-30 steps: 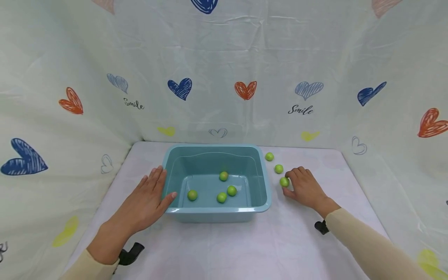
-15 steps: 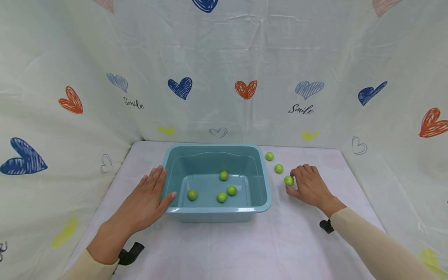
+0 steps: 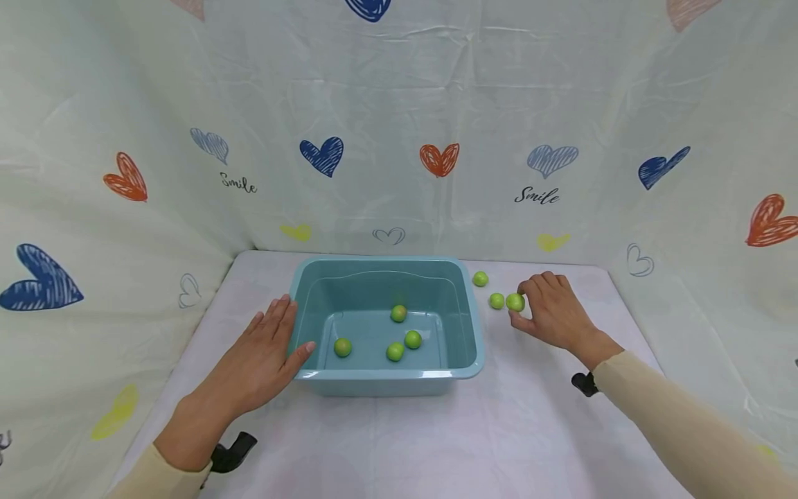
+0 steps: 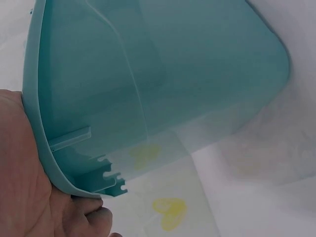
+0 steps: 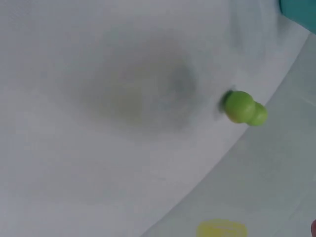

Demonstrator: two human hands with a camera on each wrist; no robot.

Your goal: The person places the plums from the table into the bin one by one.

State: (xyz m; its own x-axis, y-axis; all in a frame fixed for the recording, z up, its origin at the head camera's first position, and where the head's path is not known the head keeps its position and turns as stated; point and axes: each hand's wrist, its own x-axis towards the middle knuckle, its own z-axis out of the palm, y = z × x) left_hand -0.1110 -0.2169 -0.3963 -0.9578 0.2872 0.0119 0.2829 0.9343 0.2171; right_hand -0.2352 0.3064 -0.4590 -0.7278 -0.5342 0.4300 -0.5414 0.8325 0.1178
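A small round green fruit (image 3: pixel 515 302) is pinched between thumb and fingertips of the right hand (image 3: pixel 548 313), lifted just beside another green fruit (image 3: pixel 497 301) on the white-clothed worktop (image 3: pixel 511 430). The left hand (image 3: pixel 258 360) is laid flat, fingers spread, against the left wall of the teal plastic tub (image 3: pixel 474 346), where four fruits lie. A pick-up appears under way; carrying leftward over the rim would be called for.
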